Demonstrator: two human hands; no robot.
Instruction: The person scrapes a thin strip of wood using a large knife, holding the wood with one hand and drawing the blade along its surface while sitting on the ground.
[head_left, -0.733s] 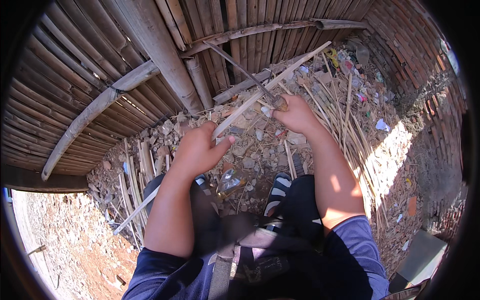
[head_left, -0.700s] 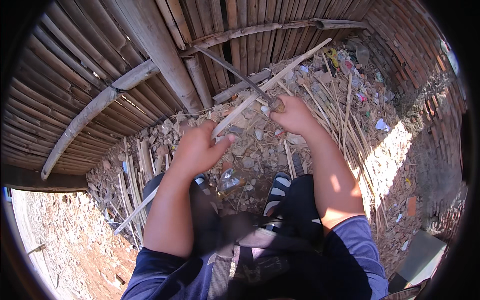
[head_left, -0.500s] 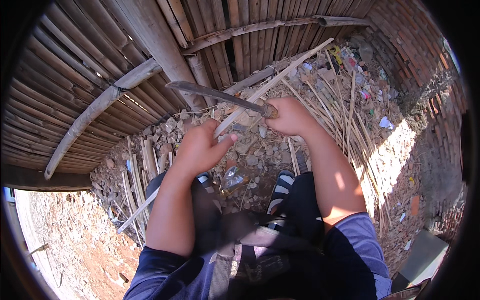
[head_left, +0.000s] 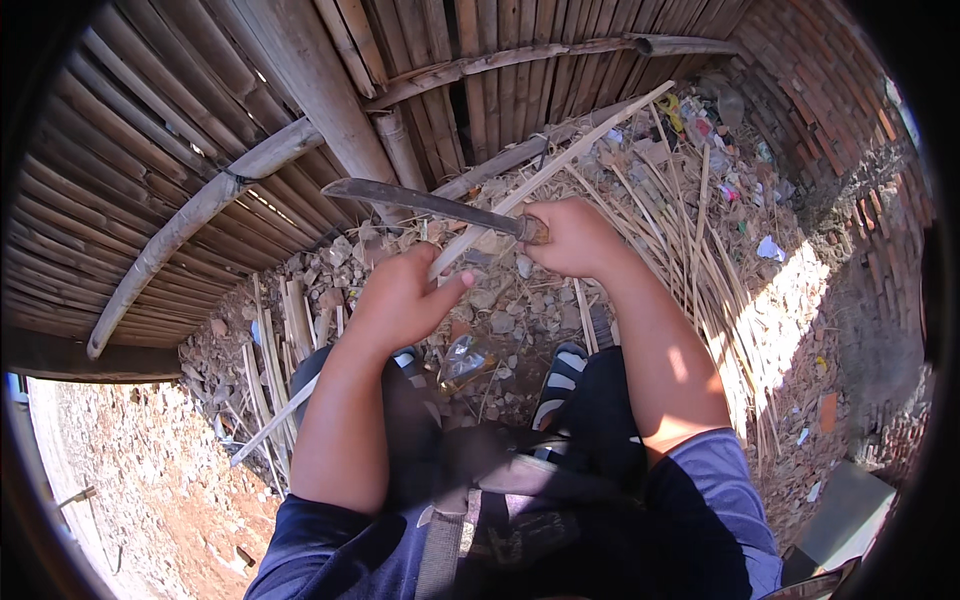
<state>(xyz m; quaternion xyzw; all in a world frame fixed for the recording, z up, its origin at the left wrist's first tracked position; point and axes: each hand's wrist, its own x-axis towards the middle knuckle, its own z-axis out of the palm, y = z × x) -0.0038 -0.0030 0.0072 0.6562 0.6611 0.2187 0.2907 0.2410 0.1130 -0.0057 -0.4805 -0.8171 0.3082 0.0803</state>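
Observation:
My left hand (head_left: 400, 300) is closed round a long pale bamboo strip (head_left: 570, 152), its thumb pointing to the right. The strip runs slantwise, from beside my left forearm up to the far right. In my right hand (head_left: 575, 238) is the wooden handle of a machete (head_left: 430, 203). Its dark blade points left and lies across the strip, just beyond my left hand. How deep the edge sits against the strip I cannot tell.
Split bamboo strips (head_left: 715, 290) lie heaped on the right, and more pieces (head_left: 262, 375) lie at left. A clear plastic bottle (head_left: 462, 362) rests on rubble between my feet. A bamboo wall (head_left: 180, 150) rises ahead and left; a brick wall (head_left: 835, 110) stands right.
The machete and my right hand have shifted slightly left along the strip, toward my left hand. My left hand keeps its place; the strip's far end has dipped a little.

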